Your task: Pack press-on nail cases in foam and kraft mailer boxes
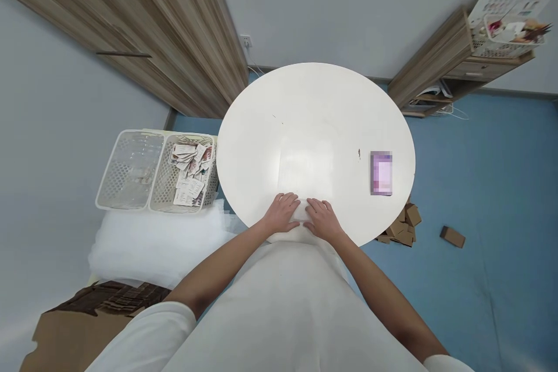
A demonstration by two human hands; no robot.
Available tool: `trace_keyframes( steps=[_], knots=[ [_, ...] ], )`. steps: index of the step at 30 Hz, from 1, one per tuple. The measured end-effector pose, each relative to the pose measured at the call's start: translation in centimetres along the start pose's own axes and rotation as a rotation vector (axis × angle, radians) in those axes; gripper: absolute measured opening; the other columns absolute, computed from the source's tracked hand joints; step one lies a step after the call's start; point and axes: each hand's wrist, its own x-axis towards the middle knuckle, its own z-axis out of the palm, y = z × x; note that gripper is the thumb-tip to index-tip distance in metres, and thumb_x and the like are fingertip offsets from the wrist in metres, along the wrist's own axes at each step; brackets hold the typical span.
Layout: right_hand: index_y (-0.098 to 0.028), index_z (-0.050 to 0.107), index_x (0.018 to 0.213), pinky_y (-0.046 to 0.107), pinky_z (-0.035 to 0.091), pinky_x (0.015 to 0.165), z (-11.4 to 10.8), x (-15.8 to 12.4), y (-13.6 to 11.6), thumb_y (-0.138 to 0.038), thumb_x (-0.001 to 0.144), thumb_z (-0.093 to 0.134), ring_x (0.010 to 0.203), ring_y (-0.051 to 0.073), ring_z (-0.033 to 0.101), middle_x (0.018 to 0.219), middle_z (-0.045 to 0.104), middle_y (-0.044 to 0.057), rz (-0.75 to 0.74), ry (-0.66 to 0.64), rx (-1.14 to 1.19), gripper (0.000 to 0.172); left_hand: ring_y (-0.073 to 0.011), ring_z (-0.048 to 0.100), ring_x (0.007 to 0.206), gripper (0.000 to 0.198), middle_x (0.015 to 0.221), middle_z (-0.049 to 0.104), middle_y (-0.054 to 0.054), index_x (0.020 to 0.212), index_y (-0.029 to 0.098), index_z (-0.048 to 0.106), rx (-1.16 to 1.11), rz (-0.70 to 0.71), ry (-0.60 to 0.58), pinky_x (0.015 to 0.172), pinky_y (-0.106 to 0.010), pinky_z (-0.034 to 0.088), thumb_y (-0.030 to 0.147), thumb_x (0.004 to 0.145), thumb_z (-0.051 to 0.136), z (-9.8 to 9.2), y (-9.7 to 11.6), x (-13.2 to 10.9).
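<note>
At the near edge of a white oval table (253,145), my left hand (282,213) and my right hand (321,218) lie side by side. Between them sits a small whitish rolled bundle (300,211), its ends covered by my fingers. Each hand is closed round one end, fingers over the far side and thumb on the near side. A thin translucent sheet (305,168) stretches flat across the tabletop beyond the bundle; it seems to join it. What the bundle contains cannot be made out.
A pink-purple box (382,173), blurred, lies at the table's right. On the left are a basket of printed cards (189,171), a basket with clear plastic items (133,171), stacked translucent sheets (157,238) and cardboard (78,337). Small brown boxes (401,226) lie on the floor.
</note>
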Motion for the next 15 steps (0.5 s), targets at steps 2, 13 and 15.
trace_keyframes(
  steps=[2,13,15],
  knots=[
    [-0.019,0.048,0.105,0.043,0.028,0.092,0.1,0.2,-0.3,-0.028,0.069,0.060,0.118,0.028,0.035,0.129,0.040,0.013,0.021,-0.031,0.000,0.039,-0.0268,0.037,0.113,0.060,0.121,0.044,-0.011,0.118,0.017,0.038,0.012,0.000,-0.029,0.095,-0.041,0.021,0.044,0.067,0.057,0.5,0.1,0.2],
    [-0.021,0.048,0.096,0.035,0.039,0.077,-0.6,-0.4,-0.8,-0.031,0.062,0.063,0.094,0.022,0.050,0.105,0.055,0.006,0.095,-0.146,0.215,0.040,-0.0255,0.049,0.096,0.053,0.103,0.054,-0.007,0.106,0.020,0.047,-0.057,0.014,-0.155,0.086,-0.037,0.029,0.040,0.058,0.060,-0.1,0.1,-0.5],
    [-0.021,0.048,0.096,0.033,0.039,0.076,-0.4,-1.4,-1.4,-0.032,0.062,0.063,0.092,0.021,0.051,0.101,0.056,0.005,0.092,-0.169,0.273,0.039,-0.0250,0.050,0.095,0.053,0.101,0.055,-0.006,0.105,0.019,0.048,-0.090,0.034,-0.187,0.084,-0.036,0.031,0.042,0.058,0.059,0.1,0.4,-1.4]
  ],
)
